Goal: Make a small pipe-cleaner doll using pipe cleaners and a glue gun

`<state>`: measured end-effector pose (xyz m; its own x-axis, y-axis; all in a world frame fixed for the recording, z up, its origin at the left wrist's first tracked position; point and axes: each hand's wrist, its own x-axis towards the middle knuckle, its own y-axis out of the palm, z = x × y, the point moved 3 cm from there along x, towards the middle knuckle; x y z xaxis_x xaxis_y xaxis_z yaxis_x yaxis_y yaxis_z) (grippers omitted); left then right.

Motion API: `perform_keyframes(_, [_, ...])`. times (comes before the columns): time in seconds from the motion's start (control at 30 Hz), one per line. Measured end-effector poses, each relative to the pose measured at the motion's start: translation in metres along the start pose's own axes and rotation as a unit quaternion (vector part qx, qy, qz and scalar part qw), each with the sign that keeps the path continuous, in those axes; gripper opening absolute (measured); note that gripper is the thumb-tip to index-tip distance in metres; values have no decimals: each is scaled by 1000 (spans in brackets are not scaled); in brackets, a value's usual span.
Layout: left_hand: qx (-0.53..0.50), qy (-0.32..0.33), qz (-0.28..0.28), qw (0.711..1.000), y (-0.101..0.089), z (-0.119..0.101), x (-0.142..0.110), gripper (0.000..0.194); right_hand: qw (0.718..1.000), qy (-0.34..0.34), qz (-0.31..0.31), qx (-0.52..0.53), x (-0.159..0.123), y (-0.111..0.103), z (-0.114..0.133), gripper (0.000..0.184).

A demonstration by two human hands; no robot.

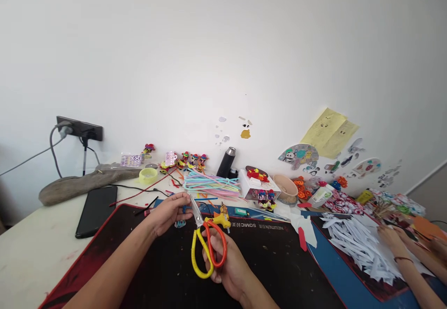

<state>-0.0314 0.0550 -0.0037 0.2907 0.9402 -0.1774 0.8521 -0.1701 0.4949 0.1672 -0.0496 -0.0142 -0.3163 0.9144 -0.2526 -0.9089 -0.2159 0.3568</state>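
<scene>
A pair of scissors (197, 210) with one yellow and one red handle loop is held up over the dark desk mat by my right hand (226, 262). Its fingers are around and through the handles. The blades point up and left, toward my left hand (172, 213), whose fingers are bent together by the blade tips. Whatever those fingers pinch is too small to make out. A small blue item (180, 224) shows just below them. Right of the blades lies a yellow glue gun (219, 219) on the mat's far edge.
Behind the mat (153, 272) lie pastel pipe cleaners (211, 184), a tape roll (148, 176), a black flask (226, 162) and a white box (259, 189). A phone (97, 211) lies left. At right, another person's hands (391, 237) are by a pile of paper strips (356, 246).
</scene>
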Motion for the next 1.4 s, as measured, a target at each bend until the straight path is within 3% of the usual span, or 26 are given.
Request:
perform_keyframes(0.2, [-1,19,17,1000,7,1,-3,33,996,-21,77,-27,1,14,0,79])
perform_keyframes(0.37, [1,59,-12,998,4,-2,-1,32,993,-41,74,-81,11,28,-3,68])
perform_keyframes(0.57, [-6,135,-94,986,-7,-13,2,35,991,-61,101,-68,12,19,-5,65])
perform_keyframes(0.77, [15,150,-89,984,-1,-14,0,36,994,-59,82,-45,6,9,-4,74])
perform_keyframes(0.97, [46,149,-73,985,6,-11,-2,37,992,-39,111,-41,13,12,-8,89])
perform_keyframes(1.17, [117,175,-77,975,8,-9,-2,31,994,-36,63,-86,21,17,-14,85])
perform_keyframes(1.4, [249,248,-97,931,11,-10,-5,22,992,-56,14,-116,26,23,-7,83])
